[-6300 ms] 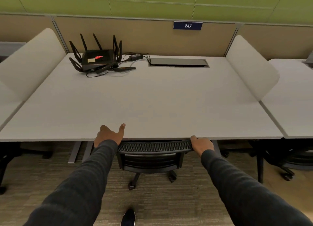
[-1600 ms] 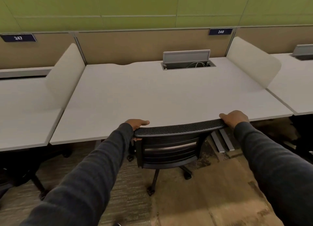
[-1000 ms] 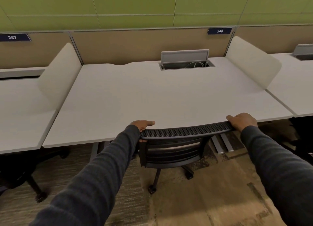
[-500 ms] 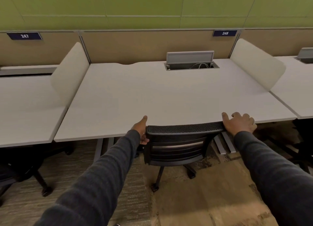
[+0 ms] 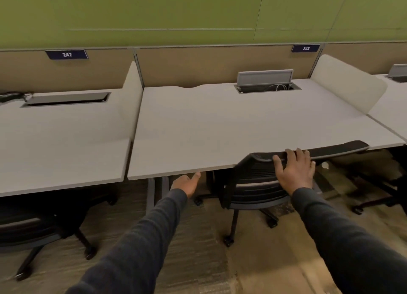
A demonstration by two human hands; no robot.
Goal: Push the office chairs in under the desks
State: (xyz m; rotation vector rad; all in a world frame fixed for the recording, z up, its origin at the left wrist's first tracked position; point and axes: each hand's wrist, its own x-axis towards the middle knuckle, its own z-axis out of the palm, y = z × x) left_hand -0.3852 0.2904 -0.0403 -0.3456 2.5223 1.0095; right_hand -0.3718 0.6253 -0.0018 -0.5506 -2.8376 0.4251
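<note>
A black mesh-backed office chair (image 5: 253, 183) stands tucked against the front edge of the white desk (image 5: 220, 128) labelled 248; its seat is hidden under the top. My right hand (image 5: 294, 171) lies flat on the middle of the backrest's top rail, fingers spread. My left hand (image 5: 187, 183) hangs free to the left of the chair, just below the desk edge, fingers apart and touching nothing.
Another dark chair (image 5: 37, 227) sits under the left desk (image 5: 55, 144) marked 247. A chair base (image 5: 374, 197) shows under the right desk. White dividers (image 5: 348, 82) separate the desks. An open cable hatch (image 5: 266, 82) lies at the back. Carpet stretches in front.
My left hand has come off the backrest's left end and drifted left. My right hand slid from the right end to the rail's middle. The view has shifted left.
</note>
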